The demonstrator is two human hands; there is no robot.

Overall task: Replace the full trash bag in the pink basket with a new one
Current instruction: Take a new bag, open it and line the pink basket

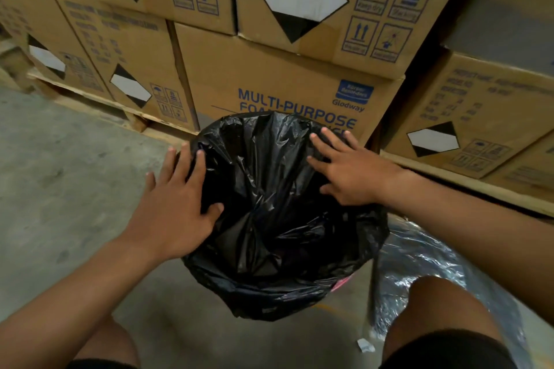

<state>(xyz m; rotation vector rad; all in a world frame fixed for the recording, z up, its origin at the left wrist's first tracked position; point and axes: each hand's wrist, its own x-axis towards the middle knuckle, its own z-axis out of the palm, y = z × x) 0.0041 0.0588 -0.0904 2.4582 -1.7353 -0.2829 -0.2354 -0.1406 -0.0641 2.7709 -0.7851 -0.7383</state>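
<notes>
A black trash bag point(278, 219) lines the basket, and its edge is folded over the rim all around. The basket point(341, 283) itself is almost fully covered; only a small pink part shows at the lower right, under the folded plastic. It stands on the concrete floor point(69, 189), just in front of a stack of cardboard boxes point(269, 75), between the person's knees. The inside of the bag looks dark and crumpled, and I cannot tell if anything lies in it.

The left hand point(177, 207) rests flat on the left side of the bag's rim, with the fingers point(186, 159) spread open and the thumb on the inner plastic. The right hand point(347, 171) lies on the far right side of the rim, also open and spread, pressing on the plastic without gripping it.

To the right of the basket, beside the right knee point(434, 305), a shiny clear plastic bag point(419, 252) lies on the floor. A small white scrap of paper point(365, 345) lies near it. The boxes stand on wooden pallets point(99, 102).
</notes>
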